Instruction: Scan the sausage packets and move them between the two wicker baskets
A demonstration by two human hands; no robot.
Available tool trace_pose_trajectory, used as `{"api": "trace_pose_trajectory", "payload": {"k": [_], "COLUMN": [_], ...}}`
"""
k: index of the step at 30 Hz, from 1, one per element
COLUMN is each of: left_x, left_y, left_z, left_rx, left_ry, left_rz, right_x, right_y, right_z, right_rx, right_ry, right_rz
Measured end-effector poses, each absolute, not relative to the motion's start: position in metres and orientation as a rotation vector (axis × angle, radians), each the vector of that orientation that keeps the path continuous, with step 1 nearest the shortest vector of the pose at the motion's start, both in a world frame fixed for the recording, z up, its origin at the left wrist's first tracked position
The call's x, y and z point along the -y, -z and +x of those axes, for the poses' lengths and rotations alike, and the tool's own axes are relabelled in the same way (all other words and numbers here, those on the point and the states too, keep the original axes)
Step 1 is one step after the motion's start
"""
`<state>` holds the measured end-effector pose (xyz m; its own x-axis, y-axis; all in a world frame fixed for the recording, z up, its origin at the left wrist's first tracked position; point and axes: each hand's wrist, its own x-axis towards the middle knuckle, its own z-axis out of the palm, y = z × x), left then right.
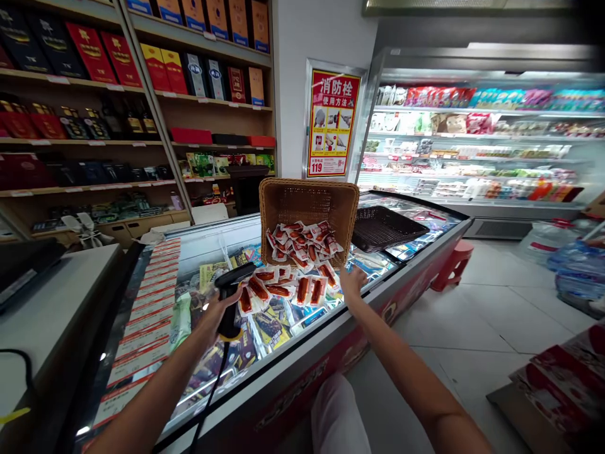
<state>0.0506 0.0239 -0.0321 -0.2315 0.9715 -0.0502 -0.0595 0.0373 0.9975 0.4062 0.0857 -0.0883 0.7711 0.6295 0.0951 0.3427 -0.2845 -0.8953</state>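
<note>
My left hand (pixel 215 318) grips a black barcode scanner (pixel 229 296) with yellow trim, its cable hanging down. The scanner's head is beside several wrapped sausages (pixel 278 290), reddish-brown in clear packs, lying on the freezer's glass top. Behind them a tan wicker basket (pixel 308 192) is tipped on its side, its mouth facing me, with more packed sausages (pixel 302 239) piled inside. My right hand (pixel 353 284) is near the basket's lower right corner, beside the nearest packs. Its fingers are bent but apart from the thumb, and I see nothing held in it.
Under the glass of the chest freezer (pixel 373 296) lie packaged goods. A dark woven tray (pixel 387 228) sits on top at right, and a strip of price labels (pixel 142 315) runs along the left. A red stool (pixel 452 265), water bottles (pixel 579 271) and stacked cartons (pixel 562 384) stand on the right.
</note>
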Motion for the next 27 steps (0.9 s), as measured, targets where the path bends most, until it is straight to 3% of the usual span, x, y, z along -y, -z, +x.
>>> {"api": "trace_pose_trajectory", "payload": {"k": [7, 14, 27], "left_x": [-0.063, -0.060, -0.041], "left_y": [0.039, 0.042, 0.030], "left_z": [0.098, 0.131, 0.170], "left_rx": [-1.353, -1.258, -1.101], "left_ry": [-1.258, -1.295, -1.327], "left_rz": [1.101, 1.200, 1.223], "right_x": [-0.059, -0.048, -0.060], "right_y": [0.091, 0.079, 0.083], "right_z": [0.344, 0.280, 0.262], "right_rx": [1.102, 1.149, 1.128], "right_ry": [-0.436, -0.507, -0.516], "right_rz": [-1.885, -1.547, -1.067]}}
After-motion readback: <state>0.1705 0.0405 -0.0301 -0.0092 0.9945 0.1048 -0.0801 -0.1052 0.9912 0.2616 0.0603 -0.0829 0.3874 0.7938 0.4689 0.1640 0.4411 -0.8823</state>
